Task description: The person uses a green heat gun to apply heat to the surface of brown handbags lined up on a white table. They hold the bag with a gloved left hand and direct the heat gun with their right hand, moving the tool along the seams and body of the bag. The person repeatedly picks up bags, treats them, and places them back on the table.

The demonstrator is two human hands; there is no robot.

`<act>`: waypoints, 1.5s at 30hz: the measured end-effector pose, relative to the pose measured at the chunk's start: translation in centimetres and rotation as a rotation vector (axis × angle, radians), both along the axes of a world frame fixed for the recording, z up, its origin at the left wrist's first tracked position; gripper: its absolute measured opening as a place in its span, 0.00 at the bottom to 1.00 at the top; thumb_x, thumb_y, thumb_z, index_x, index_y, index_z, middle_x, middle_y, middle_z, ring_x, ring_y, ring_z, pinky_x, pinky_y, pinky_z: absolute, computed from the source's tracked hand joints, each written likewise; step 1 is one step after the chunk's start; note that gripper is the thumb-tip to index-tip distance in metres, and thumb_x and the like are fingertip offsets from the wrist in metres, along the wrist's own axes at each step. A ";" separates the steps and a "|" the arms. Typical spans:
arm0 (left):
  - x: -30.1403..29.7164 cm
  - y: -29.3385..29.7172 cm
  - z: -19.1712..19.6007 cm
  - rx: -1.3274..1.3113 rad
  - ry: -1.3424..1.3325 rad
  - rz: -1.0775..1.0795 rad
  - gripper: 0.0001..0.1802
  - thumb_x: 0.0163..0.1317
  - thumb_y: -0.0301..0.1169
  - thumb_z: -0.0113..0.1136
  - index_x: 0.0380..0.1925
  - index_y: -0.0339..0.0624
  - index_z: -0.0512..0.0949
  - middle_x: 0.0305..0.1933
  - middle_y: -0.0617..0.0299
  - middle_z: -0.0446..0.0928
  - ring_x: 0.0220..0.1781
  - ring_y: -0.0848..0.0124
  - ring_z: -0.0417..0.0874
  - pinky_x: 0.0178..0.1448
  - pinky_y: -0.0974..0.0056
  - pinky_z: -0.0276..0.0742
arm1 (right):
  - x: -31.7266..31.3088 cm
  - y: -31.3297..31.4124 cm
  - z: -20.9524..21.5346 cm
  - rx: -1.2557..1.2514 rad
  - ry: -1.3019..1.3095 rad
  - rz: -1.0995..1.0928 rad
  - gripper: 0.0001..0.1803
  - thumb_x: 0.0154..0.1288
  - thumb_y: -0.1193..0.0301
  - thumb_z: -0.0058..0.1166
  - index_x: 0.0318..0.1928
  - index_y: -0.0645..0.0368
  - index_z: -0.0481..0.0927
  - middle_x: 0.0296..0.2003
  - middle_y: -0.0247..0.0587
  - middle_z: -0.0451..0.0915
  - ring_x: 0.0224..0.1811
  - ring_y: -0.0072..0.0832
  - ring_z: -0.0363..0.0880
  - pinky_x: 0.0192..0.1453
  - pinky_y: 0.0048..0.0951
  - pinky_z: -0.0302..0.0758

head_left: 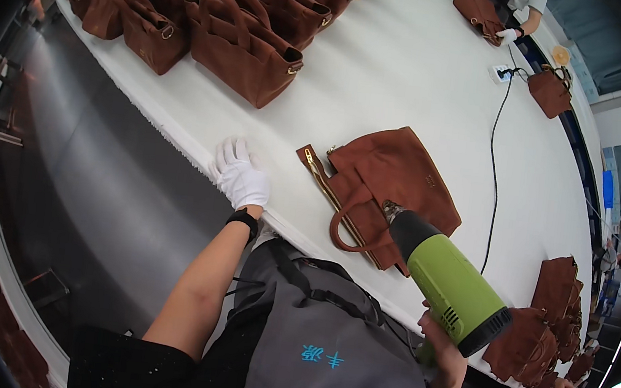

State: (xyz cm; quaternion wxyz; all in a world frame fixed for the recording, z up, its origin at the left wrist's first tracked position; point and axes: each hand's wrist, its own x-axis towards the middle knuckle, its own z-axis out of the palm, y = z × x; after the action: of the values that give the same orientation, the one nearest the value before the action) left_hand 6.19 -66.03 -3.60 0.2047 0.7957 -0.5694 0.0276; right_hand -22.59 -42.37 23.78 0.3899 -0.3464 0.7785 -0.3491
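Note:
A brown leather handbag lies on its side on the white-covered table in front of me, its handle and gold zipper toward my body. My right hand, bare, is wrapped round the grip of a green heat gun. The gun's black front and metal nozzle reach over the bag near its handle; whether they touch is hard to tell. My left hand, in a white glove, rests on the table's edge left of the bag. Its fingers lie stretched out with nothing in them.
Many brown handbags stand crowded at the far left of the table. More bags are grouped at the right. A black cord runs across the tabletop from a power socket. At the far side, a co-worker's gloved hand touches another bag.

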 end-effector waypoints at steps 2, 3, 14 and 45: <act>0.0 0.0 0.3 0.068 -0.024 -0.002 0.26 0.64 0.38 0.54 0.63 0.51 0.71 0.70 0.58 0.66 0.74 0.57 0.61 0.74 0.42 0.53 | -0.2 0.3 -0.5 -0.020 0.008 -0.028 0.16 0.59 0.76 0.65 0.48 0.63 0.80 0.40 0.37 0.81 0.37 0.24 0.79 0.40 0.28 0.76; -0.1 0.0 0.2 0.044 -0.013 -0.003 0.25 0.64 0.38 0.54 0.62 0.51 0.71 0.70 0.58 0.67 0.74 0.57 0.61 0.75 0.42 0.52 | -0.7 0.7 -1.5 -0.039 0.090 -0.020 0.17 0.57 0.77 0.63 0.49 0.63 0.80 0.40 0.38 0.81 0.36 0.23 0.79 0.38 0.26 0.75; -0.5 0.1 0.7 0.046 -0.005 -0.030 0.29 0.65 0.40 0.54 0.65 0.45 0.69 0.72 0.53 0.64 0.77 0.55 0.57 0.77 0.41 0.49 | -1.8 2.0 0.5 -0.041 -0.173 -0.024 0.18 0.57 0.81 0.63 0.49 0.63 0.80 0.41 0.38 0.81 0.40 0.24 0.79 0.41 0.26 0.75; -26.9 0.9 9.5 -0.431 -0.083 -1.478 0.39 0.53 0.58 0.66 0.65 0.62 0.69 0.73 0.60 0.64 0.77 0.59 0.60 0.73 0.36 0.51 | -16.1 11.1 2.0 -0.783 -0.127 -0.123 0.25 0.52 0.68 0.53 0.47 0.73 0.64 0.38 0.47 0.67 0.28 0.28 0.73 0.24 0.23 0.75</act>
State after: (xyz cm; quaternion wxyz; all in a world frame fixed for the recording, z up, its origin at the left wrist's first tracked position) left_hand -20.66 -65.16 5.94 0.2987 0.1495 -0.9423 0.0238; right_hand -38.64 -31.25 25.81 0.2540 -0.3993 0.5803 -0.6628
